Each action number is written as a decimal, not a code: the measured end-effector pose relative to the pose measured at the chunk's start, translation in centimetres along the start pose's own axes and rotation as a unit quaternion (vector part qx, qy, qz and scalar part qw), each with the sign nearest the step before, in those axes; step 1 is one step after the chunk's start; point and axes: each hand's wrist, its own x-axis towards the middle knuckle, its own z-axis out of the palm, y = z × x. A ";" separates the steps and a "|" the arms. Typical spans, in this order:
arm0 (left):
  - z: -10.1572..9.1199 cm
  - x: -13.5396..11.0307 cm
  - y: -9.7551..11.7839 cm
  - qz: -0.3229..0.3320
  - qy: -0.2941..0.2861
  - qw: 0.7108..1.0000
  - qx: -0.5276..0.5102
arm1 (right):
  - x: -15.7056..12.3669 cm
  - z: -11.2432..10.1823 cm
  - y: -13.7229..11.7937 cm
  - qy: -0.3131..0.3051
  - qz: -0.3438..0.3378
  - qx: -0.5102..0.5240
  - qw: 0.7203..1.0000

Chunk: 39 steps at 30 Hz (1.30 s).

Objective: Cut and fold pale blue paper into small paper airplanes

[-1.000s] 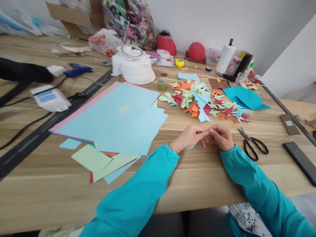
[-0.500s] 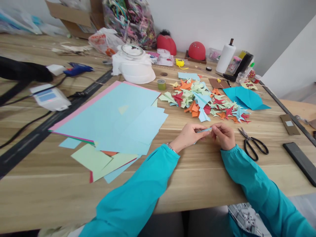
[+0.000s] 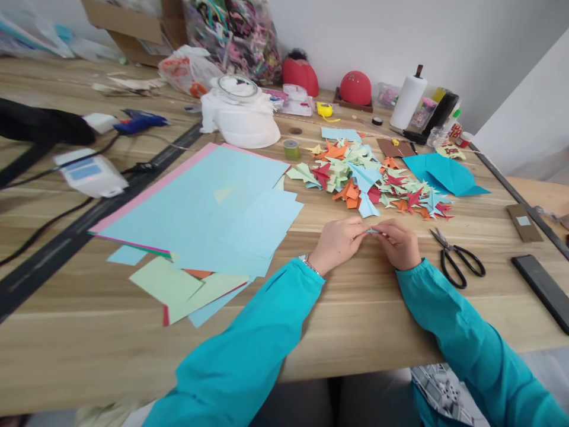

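Observation:
Between my two hands is a small folded piece of light blue paper (image 3: 372, 230), mostly hidden by the fingers. My left hand (image 3: 340, 244) pinches its left end, and my right hand (image 3: 397, 242) pinches the right end. Just beyond them lies a heap of folded paper cranes (image 3: 351, 169) in pale green, orange, red and light blue. Black-handled scissors (image 3: 457, 259) rest to the right of my right hand, blades pointing away. Left of my hands, large light blue paper sheets (image 3: 200, 201) are stacked over pink ones, with cut pale green pieces (image 3: 166, 284) at the near edge.
A white cloth-covered form (image 3: 242, 121), a green spool (image 3: 291, 149) and a yellow tape measure (image 3: 324, 110) stand farther back. Teal folded paper (image 3: 447, 175) lies behind the scissors. A black phone (image 3: 543, 290) is at far right. A blue glue gun (image 3: 140, 121) and cables are at left.
Both hands have drawn closer together around the folded paper, which now shows less and lies flatter between the fingertips. The view has shifted very slightly.

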 end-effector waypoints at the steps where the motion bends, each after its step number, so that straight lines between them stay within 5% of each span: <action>1: 0.0 -0.1 0.0 0.004 -0.001 1.000 0.009 | 0.0 0.0 0.1 0.004 -0.007 -0.009 1.000; 16: 0.5 -0.2 0.1 0.024 -0.024 0.991 0.132 | -0.4 0.2 0.7 -0.013 -0.006 -0.075 0.997; 39: 0.5 -0.4 -0.1 0.015 -0.018 0.993 0.118 | -0.2 0.3 0.5 0.009 0.005 -0.054 0.998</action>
